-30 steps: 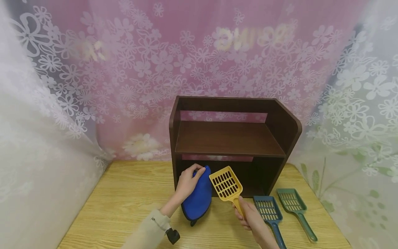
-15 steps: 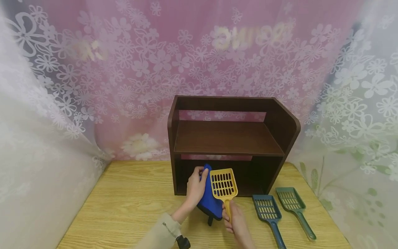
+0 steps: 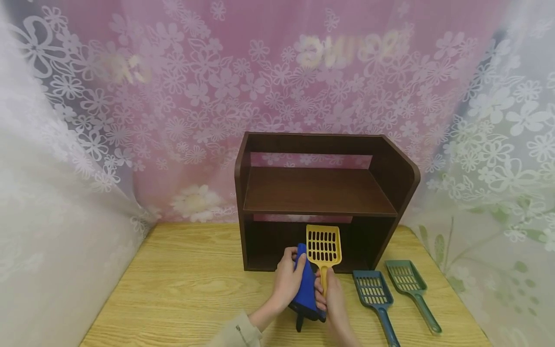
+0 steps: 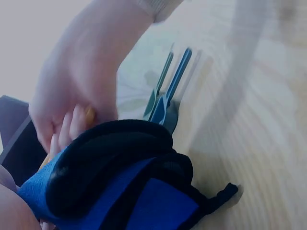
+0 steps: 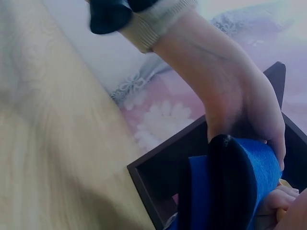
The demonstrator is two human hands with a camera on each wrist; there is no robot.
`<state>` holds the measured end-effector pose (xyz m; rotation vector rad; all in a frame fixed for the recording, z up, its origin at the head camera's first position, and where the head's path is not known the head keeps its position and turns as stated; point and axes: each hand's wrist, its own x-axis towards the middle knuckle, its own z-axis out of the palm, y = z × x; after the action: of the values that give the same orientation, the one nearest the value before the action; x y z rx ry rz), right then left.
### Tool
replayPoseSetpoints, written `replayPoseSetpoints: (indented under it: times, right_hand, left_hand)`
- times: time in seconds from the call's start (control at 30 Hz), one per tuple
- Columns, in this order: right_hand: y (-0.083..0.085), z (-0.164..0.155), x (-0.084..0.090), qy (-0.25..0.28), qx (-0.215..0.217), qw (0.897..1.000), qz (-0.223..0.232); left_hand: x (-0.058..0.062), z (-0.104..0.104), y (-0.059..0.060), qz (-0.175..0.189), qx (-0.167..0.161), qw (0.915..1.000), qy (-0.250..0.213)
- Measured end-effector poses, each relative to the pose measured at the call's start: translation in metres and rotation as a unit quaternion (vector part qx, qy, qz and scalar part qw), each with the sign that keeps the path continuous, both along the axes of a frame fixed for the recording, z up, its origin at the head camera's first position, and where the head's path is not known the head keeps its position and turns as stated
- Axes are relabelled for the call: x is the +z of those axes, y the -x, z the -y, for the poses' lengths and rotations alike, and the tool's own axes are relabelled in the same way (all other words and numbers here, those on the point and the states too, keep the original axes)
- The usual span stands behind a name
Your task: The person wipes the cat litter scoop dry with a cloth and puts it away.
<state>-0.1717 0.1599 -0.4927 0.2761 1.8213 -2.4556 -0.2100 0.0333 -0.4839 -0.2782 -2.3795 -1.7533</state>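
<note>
A blue fabric piece with black trim and a short black strap [image 3: 307, 284] is bunched upright in my left hand [image 3: 286, 279], whose thumb and fingers pinch it near the top. My right hand [image 3: 336, 301] grips the handle of a yellow slotted litter scoop [image 3: 323, 264], its head pointing up and away. The right fingers lie against the blue fabric's right side. In the left wrist view, the fabric [image 4: 165, 201] shows thick black folds and hides part of the right hand [image 4: 76, 81]. In the right wrist view, the left hand [image 5: 249, 100] is behind the fabric [image 5: 261, 167].
A dark brown two-tier shelf [image 3: 321, 193] stands just beyond both hands. On the wooden table [image 3: 186, 274], a blue litter scoop [image 3: 377, 301] and a green litter scoop [image 3: 412, 289] lie to the right. Floral curtains [image 3: 195, 96] surround the table.
My left hand has moved right with the blue fabric, which is now bunched narrower. The right hand moved left toward it, then slightly right, and the yellow scoop turned upright.
</note>
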Motion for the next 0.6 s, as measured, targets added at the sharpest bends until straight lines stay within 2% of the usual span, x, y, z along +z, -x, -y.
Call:
replayPoseSetpoints:
  times: [0.13, 0.23, 0.43, 0.6]
  right_hand:
    - [0.003, -0.001, 0.003, -0.001, -0.005, 1.000, -0.005]
    - [0.002, -0.001, 0.003, -0.008, 0.003, 1.000, -0.008]
    - [-0.003, -0.002, 0.001, -0.051, 0.026, 0.998, -0.008]
    - [-0.009, -0.007, -0.003, -0.085, 0.048, 0.995, -0.001]
  left_hand:
    - [-0.001, -0.003, -0.004, -0.007, -0.001, 0.9999, -0.013]
    - [0.001, -0.002, -0.002, -0.015, 0.016, 0.9997, -0.010]
    - [0.004, 0.007, 0.010, -0.017, 0.047, 0.9985, 0.021]
    - [0.007, 0.016, 0.021, 0.002, 0.052, 0.9980, 0.036]
